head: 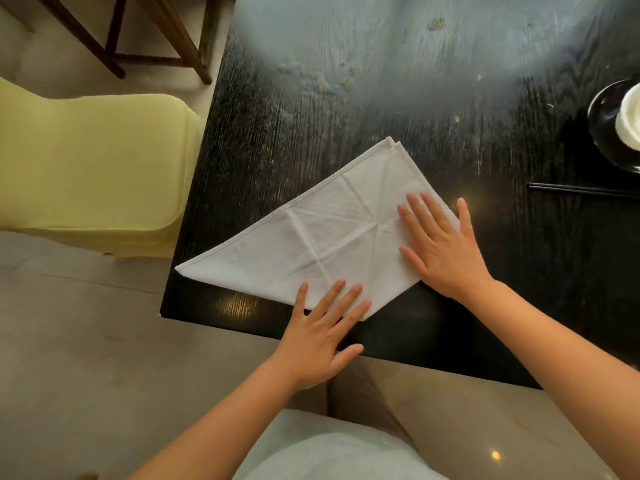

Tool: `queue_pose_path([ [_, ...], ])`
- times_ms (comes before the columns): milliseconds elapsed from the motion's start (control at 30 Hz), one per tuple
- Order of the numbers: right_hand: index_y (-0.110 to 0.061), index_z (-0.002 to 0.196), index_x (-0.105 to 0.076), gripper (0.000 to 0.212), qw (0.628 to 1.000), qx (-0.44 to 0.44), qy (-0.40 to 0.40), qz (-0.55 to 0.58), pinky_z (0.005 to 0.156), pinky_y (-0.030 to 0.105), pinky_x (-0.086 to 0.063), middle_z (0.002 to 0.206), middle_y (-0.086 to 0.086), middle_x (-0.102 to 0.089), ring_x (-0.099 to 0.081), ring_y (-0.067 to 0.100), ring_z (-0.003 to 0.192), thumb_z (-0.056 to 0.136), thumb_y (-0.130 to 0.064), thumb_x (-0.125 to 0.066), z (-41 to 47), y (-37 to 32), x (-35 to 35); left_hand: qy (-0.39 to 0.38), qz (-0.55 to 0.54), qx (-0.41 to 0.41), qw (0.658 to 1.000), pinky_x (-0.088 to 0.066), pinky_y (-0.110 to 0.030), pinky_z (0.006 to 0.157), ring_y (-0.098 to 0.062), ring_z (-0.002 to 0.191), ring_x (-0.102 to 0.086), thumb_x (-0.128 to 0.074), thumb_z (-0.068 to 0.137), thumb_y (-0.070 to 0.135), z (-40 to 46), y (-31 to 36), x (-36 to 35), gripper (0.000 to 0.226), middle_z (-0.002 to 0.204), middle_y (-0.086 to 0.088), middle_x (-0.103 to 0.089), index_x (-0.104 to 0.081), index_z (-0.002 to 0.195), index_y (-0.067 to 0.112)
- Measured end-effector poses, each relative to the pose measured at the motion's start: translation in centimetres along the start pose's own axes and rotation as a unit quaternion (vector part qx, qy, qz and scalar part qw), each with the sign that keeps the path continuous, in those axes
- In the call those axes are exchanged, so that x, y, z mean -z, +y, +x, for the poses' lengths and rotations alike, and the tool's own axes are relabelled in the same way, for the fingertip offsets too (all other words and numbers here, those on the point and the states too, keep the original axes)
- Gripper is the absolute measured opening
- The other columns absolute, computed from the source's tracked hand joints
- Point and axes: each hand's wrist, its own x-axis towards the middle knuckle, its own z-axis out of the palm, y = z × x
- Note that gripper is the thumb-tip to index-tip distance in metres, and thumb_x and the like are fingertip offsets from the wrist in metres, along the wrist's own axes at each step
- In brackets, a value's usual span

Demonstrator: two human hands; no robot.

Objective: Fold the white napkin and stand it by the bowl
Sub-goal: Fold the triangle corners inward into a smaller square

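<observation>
The white napkin (332, 233) lies flat on the dark wooden table (346, 109), folded into a triangle with its long edge running from lower left to upper right. My left hand (322, 337) presses flat on the napkin's near corner, fingers spread. Over the napkin's right edge my right hand (443, 244) also lies flat with fingers apart. A white bowl (628, 116) stands on a black plate (604, 126) at the table's far right edge, partly cut off by the frame.
Black chopsticks (581, 191) lie on the table below the plate. A yellow upholstered chair (90, 168) stands left of the table, with dark wooden chair legs (114, 60) behind it. The table's near edge (263, 336) runs just under my left hand.
</observation>
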Motion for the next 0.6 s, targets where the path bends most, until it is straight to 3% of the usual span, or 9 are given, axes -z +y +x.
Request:
queue_pose_path([
  [133,-0.021,0.150,-0.007,0.063,0.998,0.022,0.017,0.049,0.113,0.053,0.005,0.157,0.001,0.000,0.005,0.018,0.144,0.095,-0.048,-0.023,1.1,-6.1,0.9,0.045,-0.050,0.209,0.976,0.005,-0.054,0.111,-0.016,0.144,0.000,-0.011,0.096,0.052,-1.3,-2.9,0.1,0.059,0.158,0.001,-0.008,-0.012,0.149,0.025],
  [200,-0.021,0.149,-0.009,0.061,0.997,0.045,0.022,0.064,0.113,0.053,0.003,0.157,0.003,-0.002,0.004,0.019,0.144,0.096,-0.046,-0.025,2.1,-9.4,1.3,0.069,-0.074,0.305,0.947,0.006,-0.055,0.112,-0.017,0.144,0.002,-0.018,0.094,0.049,-2.3,-5.0,-0.1,0.061,0.157,0.001,-0.003,-0.010,0.149,0.024],
  [300,-0.020,0.149,-0.015,0.059,0.994,0.071,0.011,0.078,0.113,0.054,0.000,0.157,0.005,-0.010,-0.002,0.022,0.145,0.096,-0.044,-0.024,3.2,-13.7,1.3,0.126,-0.114,0.420,0.892,-0.005,-0.056,0.111,-0.021,0.144,-0.006,-0.033,0.095,0.040,-3.6,-8.0,0.5,0.061,0.157,-0.007,-0.012,-0.017,0.148,0.014],
  [467,-0.021,0.148,-0.014,0.060,0.990,0.120,-0.027,0.076,0.111,0.054,-0.001,0.157,0.007,-0.014,-0.006,0.025,0.144,0.093,-0.045,-0.017,3.8,-18.4,0.2,0.207,-0.144,0.500,0.828,-0.036,-0.048,0.100,-0.032,0.128,-0.033,-0.059,0.089,0.023,-4.6,-11.2,2.8,0.058,0.138,-0.017,-0.040,-0.037,0.138,0.003],
  [600,-0.022,0.148,-0.016,0.059,0.987,0.139,-0.032,0.078,0.111,0.054,-0.004,0.156,0.006,-0.017,-0.010,0.025,0.144,0.094,-0.046,-0.018,3.5,-19.3,-1.0,0.239,-0.214,0.511,0.797,-0.043,-0.032,0.083,-0.026,0.104,-0.045,-0.065,0.084,0.015,-4.9,-12.7,4.0,0.043,0.115,-0.014,-0.047,-0.052,0.124,0.005],
])
